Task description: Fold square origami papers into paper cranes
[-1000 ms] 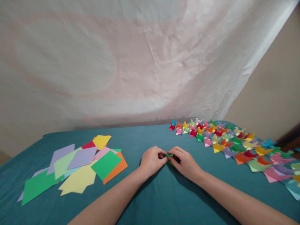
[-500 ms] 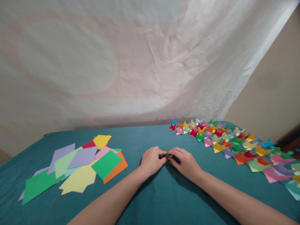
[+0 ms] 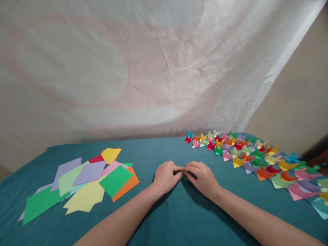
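Note:
Between my fingertips at the middle of the table is a small folded piece of green paper (image 3: pixel 185 177), mostly hidden by the fingers. My left hand (image 3: pixel 166 176) pinches its left side with thumb and forefinger. From the other side my right hand (image 3: pixel 202 177) is closed on it, the fingertips almost meeting those of the left. Both hands are low over the teal cloth (image 3: pixel 169 218).
Loose paper sheets in several colours, a green one (image 3: pixel 116 181) among them, overlap on the left. Rows of small folded paper birds, such as a yellow bird (image 3: pixel 238 161), stand on the right. A pale fabric sheet (image 3: pixel 143 78) hangs behind the table.
My fingertips have drawn slightly closer together over the green paper, and less of it shows. The loose sheets and the paper birds stay in place.

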`<state>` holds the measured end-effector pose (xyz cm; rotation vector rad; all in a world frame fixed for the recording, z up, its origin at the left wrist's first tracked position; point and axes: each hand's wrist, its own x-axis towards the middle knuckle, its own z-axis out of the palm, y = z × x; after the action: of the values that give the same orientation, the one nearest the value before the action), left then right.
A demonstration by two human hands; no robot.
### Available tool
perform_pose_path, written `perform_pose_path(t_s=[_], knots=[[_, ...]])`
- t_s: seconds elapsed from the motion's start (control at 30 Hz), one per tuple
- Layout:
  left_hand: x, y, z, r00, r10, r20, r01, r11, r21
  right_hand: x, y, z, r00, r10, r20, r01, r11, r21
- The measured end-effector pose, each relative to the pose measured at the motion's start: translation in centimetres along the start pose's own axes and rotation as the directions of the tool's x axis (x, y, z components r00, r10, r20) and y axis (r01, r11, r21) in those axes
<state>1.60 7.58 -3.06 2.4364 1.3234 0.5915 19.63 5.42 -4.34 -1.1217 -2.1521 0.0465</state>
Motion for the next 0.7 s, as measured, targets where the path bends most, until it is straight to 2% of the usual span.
perform_pose_path(t_s=[0.17, 0.3, 0.43, 0.7], knots=[[-0.2, -0.6, -0.4, 0.995, 0.094, 0.016, -0.092, 0.993, -0.069, 0.0, 0.1, 0.1, 1.000, -0.006, -0.007, 0.007, 1.000, 0.026], [-0.4, -0.8, -0.3, 0.995, 0.099, -0.019, -0.100, 0.992, -0.077, 0.0, 0.1, 0.1, 1.000, -0.020, 0.013, 0.019, 0.999, 0.044], [-0.6, -0.4, -0.1, 0.991, 0.116, -0.059, -0.116, 0.993, 0.005, 0.0, 0.0, 0.2, 1.000, -0.016, 0.014, 0.015, 0.996, 0.082], [-0.6, 0.3, -0.4, 0.975, 0.211, -0.068, -0.189, 0.953, 0.238, -0.1, 0.7, 0.4, 0.991, 0.110, 0.072, -0.122, 0.973, 0.197]])
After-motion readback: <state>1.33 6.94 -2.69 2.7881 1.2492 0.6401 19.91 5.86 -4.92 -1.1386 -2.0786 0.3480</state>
